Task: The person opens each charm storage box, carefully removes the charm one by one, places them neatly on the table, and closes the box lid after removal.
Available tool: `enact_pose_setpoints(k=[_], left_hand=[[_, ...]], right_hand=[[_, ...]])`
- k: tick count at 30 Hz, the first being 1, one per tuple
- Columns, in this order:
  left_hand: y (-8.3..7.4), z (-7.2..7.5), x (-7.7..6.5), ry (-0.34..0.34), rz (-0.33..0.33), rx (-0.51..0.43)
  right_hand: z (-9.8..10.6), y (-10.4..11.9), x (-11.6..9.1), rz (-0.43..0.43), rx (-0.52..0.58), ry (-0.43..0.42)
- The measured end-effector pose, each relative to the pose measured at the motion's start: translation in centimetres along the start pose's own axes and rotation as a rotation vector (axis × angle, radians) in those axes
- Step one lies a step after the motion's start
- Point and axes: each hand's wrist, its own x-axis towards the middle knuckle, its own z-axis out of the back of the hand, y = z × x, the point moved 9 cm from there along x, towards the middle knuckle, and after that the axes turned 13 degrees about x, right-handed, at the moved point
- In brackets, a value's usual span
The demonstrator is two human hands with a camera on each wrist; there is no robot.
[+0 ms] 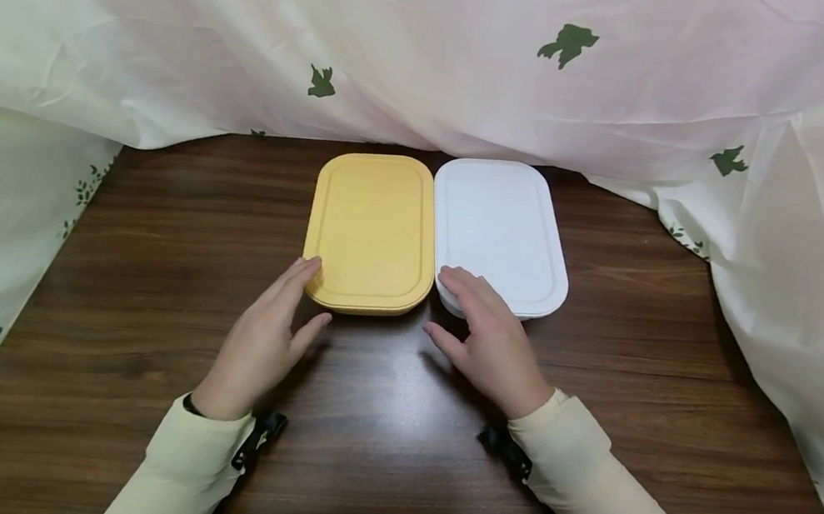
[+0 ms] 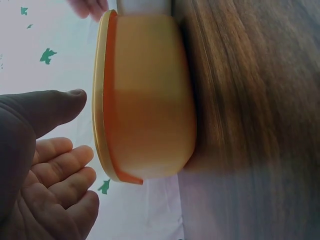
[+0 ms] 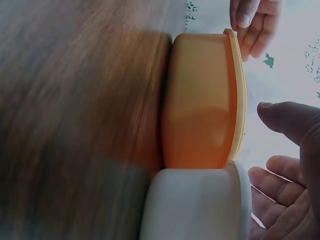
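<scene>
A yellow lidded box [image 1: 373, 232] and a white lidded box [image 1: 501, 233] stand side by side on the table, their long sides close together. My left hand [image 1: 259, 346] is held at the yellow box's near left corner, fingers extended and thumb apart. Over the near left corner of the white box is my right hand [image 1: 489, 340], its fingers loosely stretched. In the left wrist view, the left hand [image 2: 55, 170] appears beside the yellow lid rim [image 2: 102, 100] with a gap. The right wrist view shows the right hand [image 3: 287, 190] close to the white lid rim [image 3: 242, 200]; contact is unclear.
Both boxes rest on a dark wood-grain table [image 1: 374, 471]. A pale curtain [image 1: 434, 50] with green bird prints hangs behind the boxes and along both sides. Black straps [image 1: 260, 438] circle the wrists over cream sleeves.
</scene>
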Motion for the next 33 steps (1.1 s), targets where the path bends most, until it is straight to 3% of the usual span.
enact_pose_setpoints(k=[11,33], left_hand=[[-0.7,-0.3,0.3,-0.037,-0.064,-0.005],[-1.4,-1.2,1.5,-0.006,-0.113,-0.007]], right_hand=[[-0.9,0.4,0.6,0.038,-0.018,0.041],[-2.8,0.9,1.9,0.128,-0.08,0.102]])
